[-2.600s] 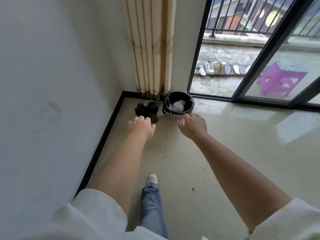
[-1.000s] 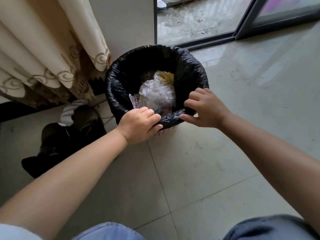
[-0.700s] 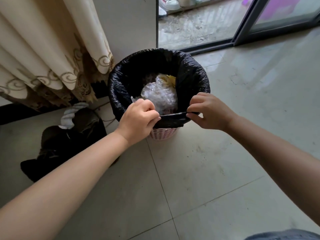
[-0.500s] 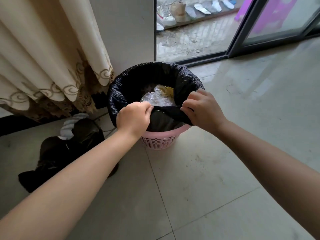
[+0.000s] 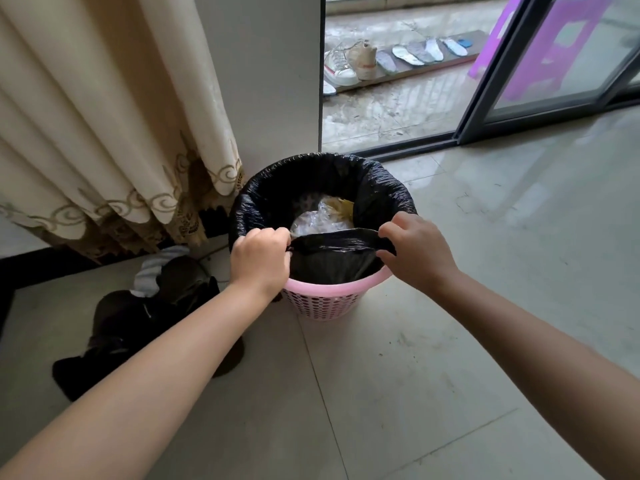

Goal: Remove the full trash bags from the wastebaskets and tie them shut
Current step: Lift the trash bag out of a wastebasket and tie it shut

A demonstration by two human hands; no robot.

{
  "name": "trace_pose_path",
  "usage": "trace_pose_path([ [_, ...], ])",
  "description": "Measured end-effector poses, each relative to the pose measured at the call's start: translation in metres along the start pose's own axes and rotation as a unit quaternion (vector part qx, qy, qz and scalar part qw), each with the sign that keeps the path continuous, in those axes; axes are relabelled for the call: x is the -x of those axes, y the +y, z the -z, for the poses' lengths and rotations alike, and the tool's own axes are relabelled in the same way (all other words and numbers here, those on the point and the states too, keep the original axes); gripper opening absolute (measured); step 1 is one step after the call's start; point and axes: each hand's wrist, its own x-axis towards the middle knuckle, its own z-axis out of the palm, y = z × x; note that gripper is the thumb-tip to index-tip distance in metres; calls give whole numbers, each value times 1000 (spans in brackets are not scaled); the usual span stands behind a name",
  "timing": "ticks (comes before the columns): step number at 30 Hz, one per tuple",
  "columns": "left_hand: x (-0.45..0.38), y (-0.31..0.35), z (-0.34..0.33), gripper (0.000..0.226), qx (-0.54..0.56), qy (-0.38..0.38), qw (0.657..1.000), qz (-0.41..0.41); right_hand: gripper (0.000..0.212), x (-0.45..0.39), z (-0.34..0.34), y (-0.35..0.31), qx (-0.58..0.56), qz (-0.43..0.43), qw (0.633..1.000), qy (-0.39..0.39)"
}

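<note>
Trash bag (image 5: 332, 258), black, near edge lifted off the rim at 6 o'clock of the wastebasket (image 5: 323, 301) and stretched taut between both hands. Left hand (image 5: 259, 259) fisted round the edge at about 8 o'clock of the basket mouth; fingertips buried in the plastic, so how much is bunched inside cannot be told. Right hand (image 5: 417, 252) pinches the same edge at about 4 o'clock, thumb under, fingers curled over; the pinch point is partly hidden by the knuckles. Far half of the bag is over the rim from 9 round through 12 to 3 o'clock. Inside: crumpled clear plastic (image 5: 317, 220) and something yellowish (image 5: 341, 207), both half covered by the raised flap, identity unclear. Pink perforated basket wall shows only at the near side; its base meets the pale floor tiles (image 5: 398, 393). At 9 o'clock of the basket, a dark heap (image 5: 145, 323) with a striped pale cloth, shapes hard to read. Curtain (image 5: 104, 133) hangs at 10 o'clock. Beyond the open sliding door (image 5: 495, 98) at 1 o'clock, shoes and insoles (image 5: 388, 60) in a row, purple stool (image 5: 540, 50) cut off by the frame edge.
</note>
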Motion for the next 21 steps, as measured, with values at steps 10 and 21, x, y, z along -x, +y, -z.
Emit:
trace_pose_path([
  [10, -5, -35, 22, 29, -32, -52, 994, 85, 19, -13, 15, 34, 31, -153, 988, -15],
  [21, -28, -3, 72, 29, 160, 65, 976, -135, 22, -63, 73, -21, -210, 73, 967, 122],
])
